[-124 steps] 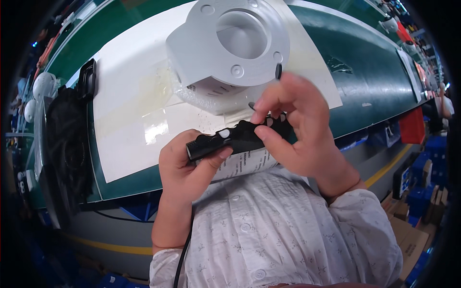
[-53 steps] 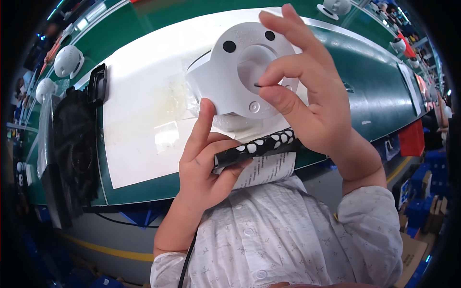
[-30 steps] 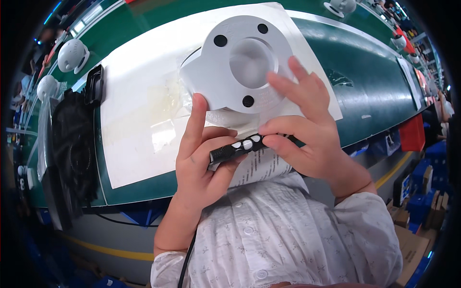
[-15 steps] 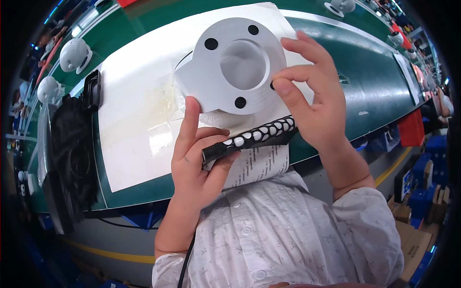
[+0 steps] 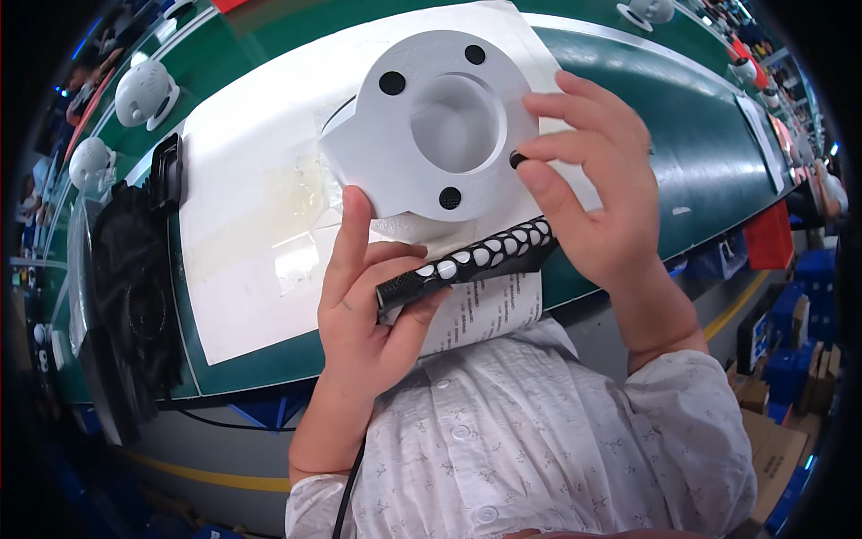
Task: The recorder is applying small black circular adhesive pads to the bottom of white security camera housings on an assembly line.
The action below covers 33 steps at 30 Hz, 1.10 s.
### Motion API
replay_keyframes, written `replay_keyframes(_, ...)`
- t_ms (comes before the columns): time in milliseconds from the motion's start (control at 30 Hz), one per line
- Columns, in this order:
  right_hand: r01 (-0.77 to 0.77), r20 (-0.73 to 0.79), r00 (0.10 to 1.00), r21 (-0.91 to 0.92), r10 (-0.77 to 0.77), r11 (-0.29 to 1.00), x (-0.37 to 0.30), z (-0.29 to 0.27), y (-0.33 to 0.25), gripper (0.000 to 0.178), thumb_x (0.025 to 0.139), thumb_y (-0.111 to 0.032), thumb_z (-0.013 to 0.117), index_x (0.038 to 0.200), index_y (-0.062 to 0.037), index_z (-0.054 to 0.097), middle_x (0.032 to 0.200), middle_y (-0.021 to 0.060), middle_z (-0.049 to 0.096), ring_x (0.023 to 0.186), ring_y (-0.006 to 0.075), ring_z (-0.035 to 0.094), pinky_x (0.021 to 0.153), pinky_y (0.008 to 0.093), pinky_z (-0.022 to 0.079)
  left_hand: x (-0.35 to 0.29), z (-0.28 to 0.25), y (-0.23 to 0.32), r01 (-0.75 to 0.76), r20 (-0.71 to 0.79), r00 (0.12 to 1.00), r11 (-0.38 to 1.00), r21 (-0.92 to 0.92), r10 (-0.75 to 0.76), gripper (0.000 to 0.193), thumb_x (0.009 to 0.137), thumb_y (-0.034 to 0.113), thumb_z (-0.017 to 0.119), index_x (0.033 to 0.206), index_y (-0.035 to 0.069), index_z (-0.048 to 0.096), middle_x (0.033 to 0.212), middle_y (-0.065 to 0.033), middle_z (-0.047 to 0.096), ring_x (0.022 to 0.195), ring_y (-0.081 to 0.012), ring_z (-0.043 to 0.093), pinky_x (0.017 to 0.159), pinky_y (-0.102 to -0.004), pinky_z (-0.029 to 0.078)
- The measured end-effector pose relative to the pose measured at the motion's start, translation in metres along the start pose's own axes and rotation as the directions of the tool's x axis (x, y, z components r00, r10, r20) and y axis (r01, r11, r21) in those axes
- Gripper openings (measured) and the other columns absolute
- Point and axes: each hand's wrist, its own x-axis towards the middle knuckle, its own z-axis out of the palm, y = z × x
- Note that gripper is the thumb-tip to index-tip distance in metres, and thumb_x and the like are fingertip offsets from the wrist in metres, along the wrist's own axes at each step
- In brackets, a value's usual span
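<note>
A white plastic base (image 5: 382, 153) with a round recess lies in front of me on a white sheet. Three round black stick-on pads sit on it, among them the upper left pad (image 5: 391, 83). My left hand (image 5: 355, 314) is closed round a curled black strip of stick-on pads (image 5: 476, 258), its backing dotted with white round gaps. The left index finger rests against the base's lower left edge. Between thumb and index finger, my right hand (image 5: 602, 184) pinches a single black pad (image 5: 517, 159) at the base's right rim; its other fingers are spread.
The white sheet (image 5: 242, 260) covers part of a green table (image 5: 700, 144). Toward the left lie a black tray (image 5: 168, 171) and a black bag (image 5: 135, 278). White rounded devices, such as one camera-like unit (image 5: 144, 94), stand farther back. A red bin (image 5: 769, 238) is at right.
My right hand has shifted slightly right and down with the pad. The base has tilted or shifted a little; my left hand has hardly moved and still holds the strip.
</note>
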Motion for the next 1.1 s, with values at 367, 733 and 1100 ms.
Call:
replay_keyframes(367, -0.077, 0.292, 0.950, -0.125, 0.111, 0.989, -0.008, -0.008, -0.002, 0.049, 0.074, -0.009, 0.056, 0.120, -0.0006, 0.040, 0.121, 0.0097, 0.044, 0.110, 0.0250, 0.044, 0.096, 0.0391, 0.027, 0.002, 0.003, 0.003, 0.006, 0.022, 1.000, 0.997, 0.079, -0.007, 0.027, 0.061, -0.002, 0.068, 0.084, -0.002, 0.055, 0.132, -0.0262, 0.027, 0.082, -0.0206, 0.060, 0.074, -0.0283, 0.047)
replay_keyframes(733, -0.480, 0.435, 0.830, 0.876, 0.349, 0.051, 0.064, 0.005, 0.045, 0.022, 0.084, -0.016, 0.051, 0.101, -0.0016, 0.053, 0.091, 0.0033, 0.059, 0.082, 0.0082, 0.056, 0.072, 0.0212, 0.044, -0.013, -0.025, 0.005, 0.003, -0.070, 0.998, 1.000, -0.008, -0.003, 0.026, 0.064, -0.004, 0.066, 0.085, -0.001, 0.053, 0.125, -0.0262, 0.037, 0.081, -0.0212, 0.060, 0.064, -0.0264, 0.049)
replay_keyframes(1100, -0.097, 0.031, 0.986, -0.703, 0.167, 0.705, 0.156, 0.145, 0.183, 0.020, 0.078, -0.012, 0.045, 0.088, -0.0104, 0.062, 0.090, 0.0044, 0.056, 0.095, 0.0224, 0.050, 0.074, 0.0376, 0.045, -0.024, -0.041, -0.001, 0.175, -0.036, 0.983, 0.983, -0.053, -0.177, 0.022, 0.068, -0.005, 0.062, 0.087, -0.003, 0.053, 0.122, -0.0185, 0.042, 0.079, -0.0107, 0.054, 0.065, -0.0213, 0.044)
